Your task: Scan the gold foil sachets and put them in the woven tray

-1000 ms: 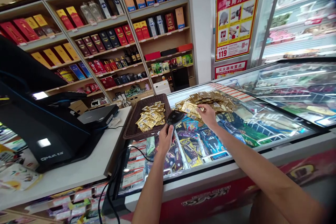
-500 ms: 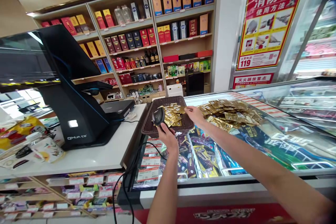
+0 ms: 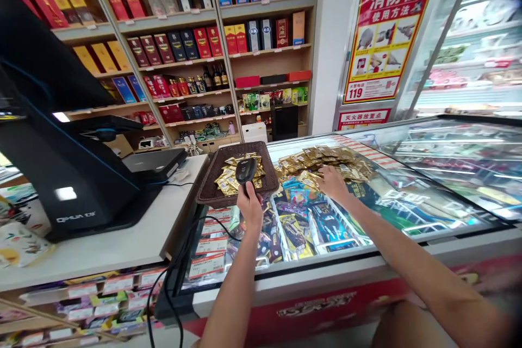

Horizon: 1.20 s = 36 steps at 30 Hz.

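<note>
My left hand (image 3: 249,207) is wrapped round the handle of a black barcode scanner (image 3: 246,170), whose head is over a brown woven basket (image 3: 204,187). Inside the basket lie gold packets (image 3: 228,178), partly hidden by the scanner. My right hand (image 3: 333,184) is at the near edge of a spread pile of gold packets (image 3: 322,155) on the freezer's glass top. Its fingers are bent and slightly apart, touching the pile, and no lifted packet shows in them.
Left of the basket is a white counter (image 3: 163,228) with a black checkout terminal (image 3: 81,174). The scanner's black cable (image 3: 220,222) hangs over the freezer's corner. Under the freezer's glass (image 3: 391,217) lie wrapped ice creams (image 3: 293,234). Shelves of boxes stand behind.
My right hand has moved from the basket's right edge, where it held a gold packet, to the pile on the right. The scanner stays over the basket. The view has shifted right and downward.
</note>
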Each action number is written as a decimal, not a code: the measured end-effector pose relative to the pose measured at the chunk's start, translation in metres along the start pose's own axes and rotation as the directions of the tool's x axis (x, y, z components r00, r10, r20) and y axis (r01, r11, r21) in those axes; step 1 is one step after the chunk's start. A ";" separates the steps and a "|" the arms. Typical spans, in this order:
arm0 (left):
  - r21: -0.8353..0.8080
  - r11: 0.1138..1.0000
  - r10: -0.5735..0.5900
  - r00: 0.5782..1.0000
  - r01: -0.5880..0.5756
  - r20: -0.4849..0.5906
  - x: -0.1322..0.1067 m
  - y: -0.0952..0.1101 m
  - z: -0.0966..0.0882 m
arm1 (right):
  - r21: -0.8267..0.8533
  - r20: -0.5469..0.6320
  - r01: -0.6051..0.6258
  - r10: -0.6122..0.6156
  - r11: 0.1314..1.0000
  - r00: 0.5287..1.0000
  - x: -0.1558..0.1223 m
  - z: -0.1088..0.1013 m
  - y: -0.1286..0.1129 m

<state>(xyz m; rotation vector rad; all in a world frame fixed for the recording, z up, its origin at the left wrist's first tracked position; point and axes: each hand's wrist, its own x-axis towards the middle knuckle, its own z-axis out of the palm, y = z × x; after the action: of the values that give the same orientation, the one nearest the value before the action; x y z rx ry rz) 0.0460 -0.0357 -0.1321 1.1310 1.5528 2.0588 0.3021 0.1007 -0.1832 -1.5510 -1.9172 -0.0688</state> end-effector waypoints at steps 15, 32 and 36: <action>0.059 0.996 0.053 0.978 -0.067 0.204 -0.004 -0.004 0.003 | -0.080 0.183 -0.111 0.124 0.991 0.975 -0.021 -0.010 -0.018; 0.076 0.995 0.042 0.971 -0.061 0.235 -0.004 -0.007 0.004 | -0.030 0.319 0.080 -0.067 0.996 0.945 -0.027 -0.006 -0.023; 0.081 0.995 0.037 0.969 -0.059 0.245 -0.005 -0.006 0.005 | 0.137 0.290 -0.011 -0.029 0.991 0.957 -0.024 -0.003 -0.023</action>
<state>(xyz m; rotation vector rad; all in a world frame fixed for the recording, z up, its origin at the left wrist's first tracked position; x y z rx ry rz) 0.0513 -0.0336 -0.1385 1.4076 1.5199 1.8151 0.2849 0.0723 -0.1856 -1.5262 -2.1052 0.2987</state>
